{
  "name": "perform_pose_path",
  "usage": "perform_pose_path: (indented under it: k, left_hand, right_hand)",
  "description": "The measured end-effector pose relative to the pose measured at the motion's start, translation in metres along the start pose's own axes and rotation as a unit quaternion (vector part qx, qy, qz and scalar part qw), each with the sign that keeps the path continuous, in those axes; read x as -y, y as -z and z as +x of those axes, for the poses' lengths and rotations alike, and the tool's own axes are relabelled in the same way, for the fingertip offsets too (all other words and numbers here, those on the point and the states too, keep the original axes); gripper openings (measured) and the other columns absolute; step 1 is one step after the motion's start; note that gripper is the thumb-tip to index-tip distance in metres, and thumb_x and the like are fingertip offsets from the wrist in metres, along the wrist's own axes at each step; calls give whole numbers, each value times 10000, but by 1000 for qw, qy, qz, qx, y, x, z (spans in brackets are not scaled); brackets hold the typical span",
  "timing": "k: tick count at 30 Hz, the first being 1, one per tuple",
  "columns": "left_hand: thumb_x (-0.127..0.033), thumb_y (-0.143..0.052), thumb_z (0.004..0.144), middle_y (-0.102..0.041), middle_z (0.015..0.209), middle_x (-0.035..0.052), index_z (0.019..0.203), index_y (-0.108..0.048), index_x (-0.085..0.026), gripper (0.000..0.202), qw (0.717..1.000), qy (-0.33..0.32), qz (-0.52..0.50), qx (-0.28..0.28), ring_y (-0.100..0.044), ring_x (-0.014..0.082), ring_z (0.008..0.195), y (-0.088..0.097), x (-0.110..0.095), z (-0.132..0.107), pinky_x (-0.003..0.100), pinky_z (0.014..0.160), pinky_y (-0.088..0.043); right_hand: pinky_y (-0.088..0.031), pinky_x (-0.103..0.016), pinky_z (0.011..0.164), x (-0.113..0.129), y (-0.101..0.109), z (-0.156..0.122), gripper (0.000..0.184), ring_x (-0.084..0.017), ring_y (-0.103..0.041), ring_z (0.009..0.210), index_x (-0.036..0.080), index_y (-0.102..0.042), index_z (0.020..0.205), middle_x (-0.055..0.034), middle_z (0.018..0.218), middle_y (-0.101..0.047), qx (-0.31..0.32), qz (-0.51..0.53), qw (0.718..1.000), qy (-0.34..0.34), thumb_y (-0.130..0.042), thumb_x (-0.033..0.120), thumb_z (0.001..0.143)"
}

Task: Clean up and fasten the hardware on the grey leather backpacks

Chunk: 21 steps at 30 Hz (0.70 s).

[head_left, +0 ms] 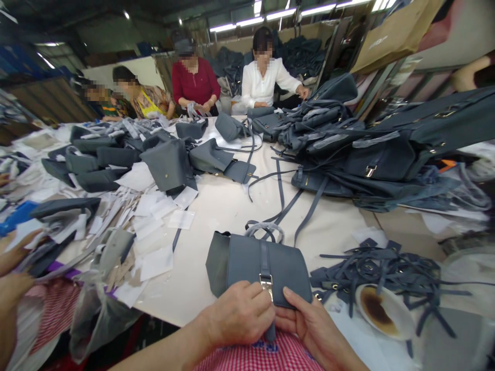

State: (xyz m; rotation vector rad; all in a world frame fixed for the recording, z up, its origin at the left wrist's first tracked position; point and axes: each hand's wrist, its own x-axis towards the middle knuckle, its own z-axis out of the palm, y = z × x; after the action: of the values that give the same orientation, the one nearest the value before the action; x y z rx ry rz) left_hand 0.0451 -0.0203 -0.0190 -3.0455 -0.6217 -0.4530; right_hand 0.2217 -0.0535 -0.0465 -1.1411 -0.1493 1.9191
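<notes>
A dark blue-grey handbag (286, 263) lies at the table's near edge, its flap facing up and its wrapped top handle pointing away from me. A strap with a gold buckle (266, 283) runs down the flap's middle. My left hand (242, 312) is closed at the strap just below the buckle, and the strap's end hangs out under the fingers. Gripping the bag's lower edge, my right hand (303, 319) has its thumb on the flap and its fingers beneath.
Several loose straps (371, 270) lie in a heap to the right, beside a bowl of brown liquid (381, 312). Stacked bags (379, 154) rise at the back right. White paper pieces (157, 263) and more bags (166, 162) cover the left. Co-workers sit across the table; another person's hands (17, 273) work at far left.
</notes>
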Motion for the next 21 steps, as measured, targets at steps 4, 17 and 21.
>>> perform_pose_path:
  k: [4, 17, 21]
  left_hand:
    - [-200, -398, 952, -519, 764, 21, 812, -508, -169, 180, 997, 18, 9, 69, -491, 170, 661, -8, 4, 4, 303, 534, -399]
    - [-191, -423, 948, -589, 846, 26, 907, -504, -174, 93, 974, 128, -63, 175, -588, 181, 702, -10, -3, 31, 288, 562, -506]
    - [-178, -462, 930, -646, 823, 40, 876, -556, -159, 110, 976, 114, -108, 148, -625, 186, 695, -15, -22, 43, 287, 573, -514]
  right_hand:
    - [-608, -420, 681, -2, 2, -1, 485, -306, -754, 742, 158, -518, 1026, -104, 870, -778, 4, -4, 1000, -1, -831, 291, 680]
    - [-614, -401, 664, -5, 1, 2, 628, -307, -750, 791, 161, -553, 1220, -100, 938, -781, 10, -35, 999, 20, -821, 337, 680]
    - [-614, -382, 711, -8, 8, 13, 603, -302, -741, 840, 205, -622, 1175, -46, 881, -793, -27, -43, 998, 46, -844, 332, 629]
